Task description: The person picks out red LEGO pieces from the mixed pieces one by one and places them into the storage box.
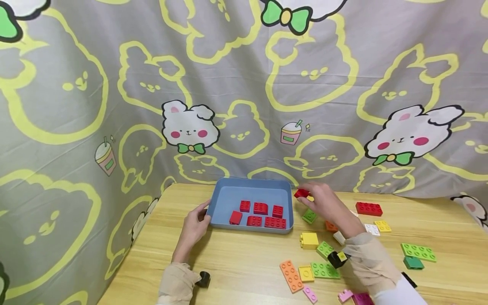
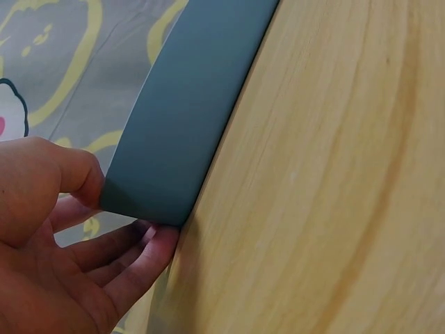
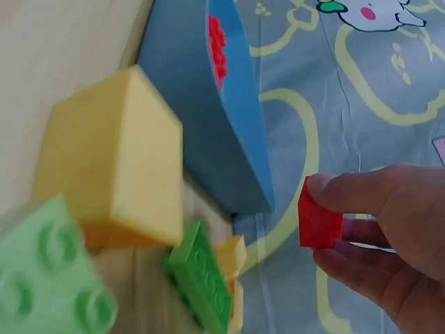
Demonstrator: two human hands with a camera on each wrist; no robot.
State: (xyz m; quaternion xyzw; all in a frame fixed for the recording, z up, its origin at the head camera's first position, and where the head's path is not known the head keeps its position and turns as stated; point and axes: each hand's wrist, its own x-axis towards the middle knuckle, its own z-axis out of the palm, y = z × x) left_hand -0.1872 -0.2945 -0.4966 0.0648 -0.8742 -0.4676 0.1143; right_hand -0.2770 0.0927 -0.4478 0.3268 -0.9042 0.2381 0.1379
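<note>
A shallow blue tray (image 1: pixel 244 192) stands on the wooden table, with several red building bricks (image 1: pixel 261 208) lying in its front half. At the tray's left end, my left hand (image 1: pixel 195 226) touches the wall. In the left wrist view its thumb and fingers pinch the tray's corner (image 2: pixel 149 174). My right hand (image 1: pixel 324 203) is just beyond the tray's right wall. Between its thumb and fingers it pinches a red brick (image 3: pixel 318 219), held above the table. Below this hand lies a green brick (image 1: pixel 309 216), with a yellow brick partly hidden behind it.
Loose bricks cover the right side of the table, among them a yellow block (image 1: pixel 309 240), an orange plate (image 1: pixel 291 276), a lime plate (image 1: pixel 418 252) and a long red brick (image 1: pixel 369 209). A patterned curtain (image 1: pixel 236 93) hangs close behind and at the left.
</note>
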